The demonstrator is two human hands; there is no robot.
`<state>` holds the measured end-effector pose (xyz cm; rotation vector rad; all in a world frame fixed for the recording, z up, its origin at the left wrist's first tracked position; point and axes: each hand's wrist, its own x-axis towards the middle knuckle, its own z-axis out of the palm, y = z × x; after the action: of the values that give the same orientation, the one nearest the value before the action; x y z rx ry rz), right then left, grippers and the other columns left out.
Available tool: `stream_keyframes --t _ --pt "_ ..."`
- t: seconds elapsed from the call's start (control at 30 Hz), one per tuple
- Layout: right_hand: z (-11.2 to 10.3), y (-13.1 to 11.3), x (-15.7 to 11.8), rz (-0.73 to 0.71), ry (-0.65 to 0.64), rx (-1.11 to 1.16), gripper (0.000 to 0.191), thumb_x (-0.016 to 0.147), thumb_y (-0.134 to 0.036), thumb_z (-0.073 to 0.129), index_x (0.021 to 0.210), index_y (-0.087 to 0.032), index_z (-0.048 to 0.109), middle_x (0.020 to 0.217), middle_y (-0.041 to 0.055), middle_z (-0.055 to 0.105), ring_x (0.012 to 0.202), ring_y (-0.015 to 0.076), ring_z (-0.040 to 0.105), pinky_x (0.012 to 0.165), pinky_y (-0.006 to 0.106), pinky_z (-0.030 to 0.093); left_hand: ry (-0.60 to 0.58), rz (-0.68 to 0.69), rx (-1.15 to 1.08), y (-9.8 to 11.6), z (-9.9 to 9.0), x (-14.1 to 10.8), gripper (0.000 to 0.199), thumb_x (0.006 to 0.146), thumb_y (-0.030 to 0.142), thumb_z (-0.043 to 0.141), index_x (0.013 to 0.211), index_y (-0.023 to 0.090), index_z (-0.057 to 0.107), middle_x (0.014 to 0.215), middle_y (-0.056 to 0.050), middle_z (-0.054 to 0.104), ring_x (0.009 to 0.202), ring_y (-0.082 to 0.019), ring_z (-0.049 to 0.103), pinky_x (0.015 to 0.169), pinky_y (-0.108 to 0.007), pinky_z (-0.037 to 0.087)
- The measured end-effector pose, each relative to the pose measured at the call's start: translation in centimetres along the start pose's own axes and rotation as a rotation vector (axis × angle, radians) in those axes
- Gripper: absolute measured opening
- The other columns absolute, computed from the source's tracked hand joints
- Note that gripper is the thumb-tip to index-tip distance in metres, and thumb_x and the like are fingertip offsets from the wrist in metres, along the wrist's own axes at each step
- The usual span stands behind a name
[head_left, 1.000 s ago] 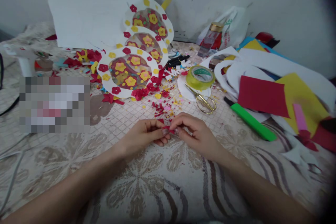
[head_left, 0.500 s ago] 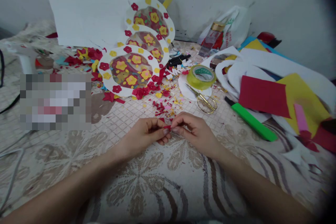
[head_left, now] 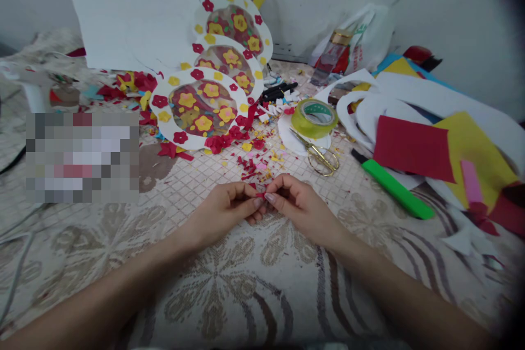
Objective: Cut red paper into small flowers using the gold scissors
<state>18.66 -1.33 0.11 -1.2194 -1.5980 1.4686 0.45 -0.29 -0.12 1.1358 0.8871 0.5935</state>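
The left hand (head_left: 225,208) pinches a small red piece (head_left: 260,195); the right hand (head_left: 301,208) pinches it too (fingertips nearly meeting). Gold scissors (head_left: 310,148) lie beyond.

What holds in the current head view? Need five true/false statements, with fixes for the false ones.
1. The left hand and right hand meet at a small red paper piece. True.
2. The right hand holds the gold scissors. False: they lie on the table, beside the tape roll.
3. The tape roll sits at least partly over a white paper piece. True.
4. The yellow paper sheet overlaps the red paper sheet. False: red overlaps yellow.
5. Three flower-decorated panels overlap one another. True.
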Motion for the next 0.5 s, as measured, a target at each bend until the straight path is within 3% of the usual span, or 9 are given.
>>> stream_keyframes --t 0.17,0.33,0.5 --pt "0.3 -0.23 -0.07 0.016 0.028 -0.031 0.005 0.084 -0.023 0.052 0.085 -0.018 0.05 0.078 0.0004 0.054 0.071 0.0122 0.053 0.065 0.026 0.044 0.035 -0.009 0.042 0.21 0.18 -0.04 0.013 0.076 0.025 0.062 0.075 0.013 0.057 0.064 0.001 0.061 0.06 -0.009 0.056 0.059 -0.022 0.046" --pt "0.17 -0.24 0.08 0.026 -0.009 0.085 0.013 0.088 -0.027 0.047 0.098 -0.019 0.047 0.077 0.0004 0.056 0.069 0.0117 0.054 0.062 0.026 0.045 0.054 -0.003 0.061 0.61 0.18 -0.08 0.011 0.076 0.024 0.061 0.074 0.013 0.057 0.064 0.001 0.061 0.06 -0.01 0.056 0.059 -0.022 0.046" --pt "0.01 -0.29 0.07 0.026 -0.036 0.043 0.016 0.085 -0.034 0.053 0.083 -0.018 0.051 0.074 0.0 0.055 0.065 0.0108 0.051 0.058 0.024 0.042 0.052 -0.017 0.059 0.56 0.12 -0.15 0.011 0.075 0.024 0.062 0.073 0.014 0.057 0.063 0.001 0.061 0.059 -0.01 0.056 0.059 -0.023 0.046"
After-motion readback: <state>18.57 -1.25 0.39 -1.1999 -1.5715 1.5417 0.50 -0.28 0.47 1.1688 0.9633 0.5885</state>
